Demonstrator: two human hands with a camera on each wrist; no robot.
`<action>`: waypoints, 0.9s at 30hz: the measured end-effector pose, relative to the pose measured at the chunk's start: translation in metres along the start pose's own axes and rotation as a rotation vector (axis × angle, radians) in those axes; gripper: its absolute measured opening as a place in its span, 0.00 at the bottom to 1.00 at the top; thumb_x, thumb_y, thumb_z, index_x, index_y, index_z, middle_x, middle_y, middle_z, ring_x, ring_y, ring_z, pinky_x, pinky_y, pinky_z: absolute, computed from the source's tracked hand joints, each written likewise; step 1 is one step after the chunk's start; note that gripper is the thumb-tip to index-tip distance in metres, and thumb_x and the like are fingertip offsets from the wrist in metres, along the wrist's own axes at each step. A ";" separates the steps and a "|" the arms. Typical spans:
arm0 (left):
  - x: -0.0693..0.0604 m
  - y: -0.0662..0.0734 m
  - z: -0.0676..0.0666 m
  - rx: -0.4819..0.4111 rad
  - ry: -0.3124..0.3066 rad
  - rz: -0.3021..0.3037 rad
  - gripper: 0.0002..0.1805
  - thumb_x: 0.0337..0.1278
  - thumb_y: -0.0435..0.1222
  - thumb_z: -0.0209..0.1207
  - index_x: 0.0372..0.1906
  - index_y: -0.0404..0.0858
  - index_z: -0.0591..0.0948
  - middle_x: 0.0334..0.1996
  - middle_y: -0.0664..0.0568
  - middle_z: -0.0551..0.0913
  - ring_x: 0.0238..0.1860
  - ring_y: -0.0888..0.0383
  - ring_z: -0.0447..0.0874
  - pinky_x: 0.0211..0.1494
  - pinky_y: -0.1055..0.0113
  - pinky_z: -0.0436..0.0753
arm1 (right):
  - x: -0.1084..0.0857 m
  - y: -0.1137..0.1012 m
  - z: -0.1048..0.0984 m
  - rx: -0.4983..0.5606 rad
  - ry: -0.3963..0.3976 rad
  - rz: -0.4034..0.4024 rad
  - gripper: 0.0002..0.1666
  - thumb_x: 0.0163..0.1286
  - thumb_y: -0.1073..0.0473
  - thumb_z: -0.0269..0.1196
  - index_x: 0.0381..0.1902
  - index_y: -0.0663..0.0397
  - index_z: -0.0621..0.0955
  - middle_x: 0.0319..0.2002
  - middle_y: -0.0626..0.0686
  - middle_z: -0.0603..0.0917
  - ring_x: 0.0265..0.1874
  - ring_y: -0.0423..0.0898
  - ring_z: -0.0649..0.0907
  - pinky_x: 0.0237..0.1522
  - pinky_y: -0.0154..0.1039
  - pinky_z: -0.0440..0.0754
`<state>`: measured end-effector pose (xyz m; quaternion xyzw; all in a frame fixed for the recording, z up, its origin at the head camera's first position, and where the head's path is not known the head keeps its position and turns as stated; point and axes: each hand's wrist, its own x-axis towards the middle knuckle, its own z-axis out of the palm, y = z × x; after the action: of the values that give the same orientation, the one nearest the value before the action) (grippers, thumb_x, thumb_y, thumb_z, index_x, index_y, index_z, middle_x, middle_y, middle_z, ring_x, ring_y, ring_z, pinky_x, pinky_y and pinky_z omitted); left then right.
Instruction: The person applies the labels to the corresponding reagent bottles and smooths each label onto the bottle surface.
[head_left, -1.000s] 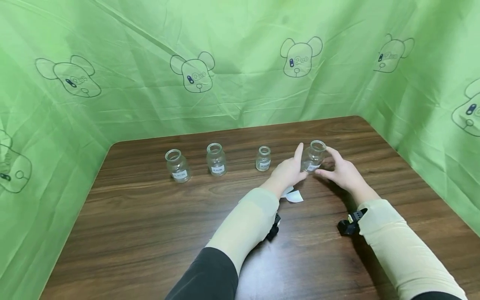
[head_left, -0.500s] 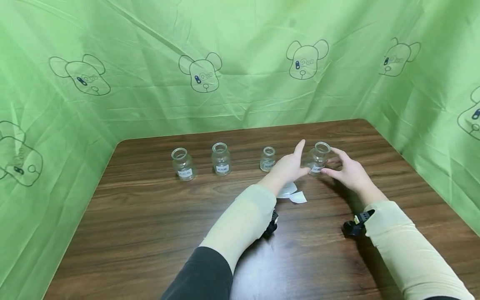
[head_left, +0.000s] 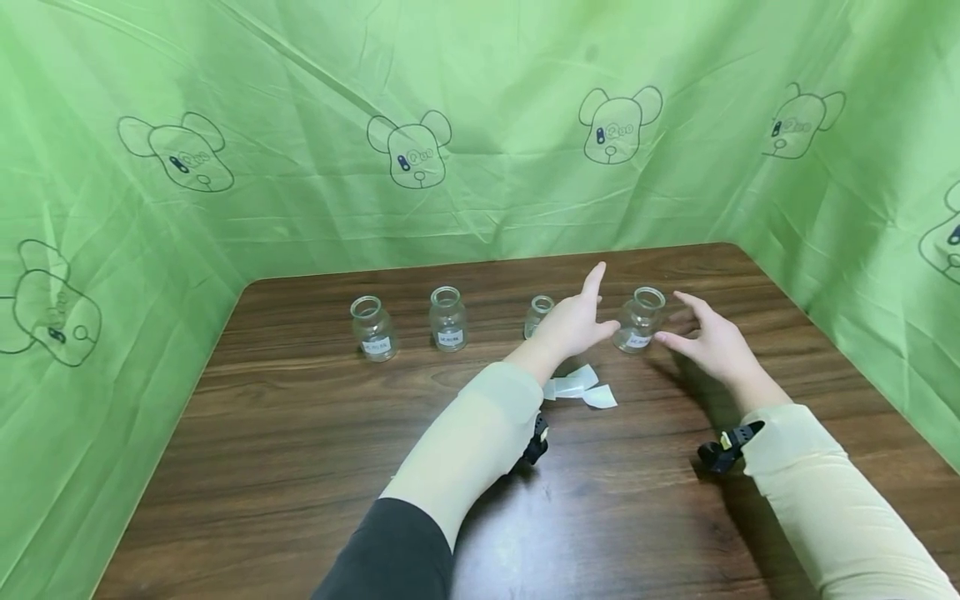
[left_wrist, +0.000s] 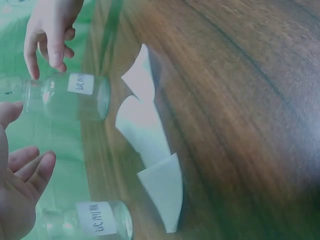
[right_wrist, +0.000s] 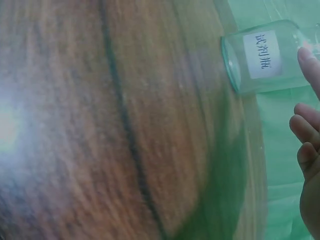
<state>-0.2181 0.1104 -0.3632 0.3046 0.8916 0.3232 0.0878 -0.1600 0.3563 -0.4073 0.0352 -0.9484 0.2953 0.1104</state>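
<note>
A clear glass jar (head_left: 641, 321) with a white label stands upright on the wooden table, between the two hands. To its left is the left hand (head_left: 568, 327), thumb and forefinger spread, holding nothing. On the jar's other side the right hand (head_left: 708, 340) has its fingers parted and relaxed, the thumb close to the glass; whether it touches cannot be told. Behind the left hand a smaller jar (head_left: 538, 310) is partly hidden. In the right wrist view the label of the jar (right_wrist: 262, 54) bears handwritten-looking characters.
Two more labelled glass jars, one at the left (head_left: 372, 329) and another beside it (head_left: 448, 319), stand along the back. Curled white paper pieces (left_wrist: 145, 125) lie before the hands. Green cloth (head_left: 480, 125) hangs behind and beside the table (head_left: 300, 467).
Both hands have drawn away from the jar, the left one leftward and the right one rightward. The jar stays standing between them. The head view has shifted slightly.
</note>
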 end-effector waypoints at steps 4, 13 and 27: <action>-0.002 0.001 -0.007 -0.027 0.007 -0.005 0.52 0.59 0.48 0.59 0.72 0.56 0.31 0.61 0.53 0.73 0.22 0.62 0.78 0.25 0.70 0.75 | 0.002 -0.005 -0.005 -0.012 0.001 0.013 0.47 0.61 0.45 0.65 0.70 0.58 0.58 0.49 0.66 0.78 0.46 0.62 0.78 0.43 0.59 0.72; -0.008 0.006 -0.026 0.011 0.017 -0.002 0.50 0.59 0.50 0.58 0.73 0.57 0.35 0.60 0.57 0.74 0.21 0.63 0.77 0.25 0.68 0.75 | 0.008 -0.012 -0.009 -0.001 0.030 -0.026 0.46 0.59 0.49 0.67 0.68 0.63 0.61 0.50 0.69 0.75 0.43 0.64 0.76 0.44 0.60 0.70; -0.023 -0.010 -0.069 0.112 0.143 -0.044 0.45 0.58 0.51 0.58 0.73 0.52 0.45 0.57 0.59 0.77 0.28 0.61 0.80 0.27 0.66 0.76 | 0.011 -0.022 -0.012 0.019 0.031 -0.012 0.46 0.59 0.48 0.67 0.69 0.59 0.60 0.51 0.68 0.74 0.46 0.64 0.74 0.46 0.60 0.69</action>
<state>-0.2291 0.0547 -0.3165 0.2653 0.9189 0.2916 0.0137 -0.1659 0.3449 -0.3832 0.0375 -0.9434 0.3043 0.1265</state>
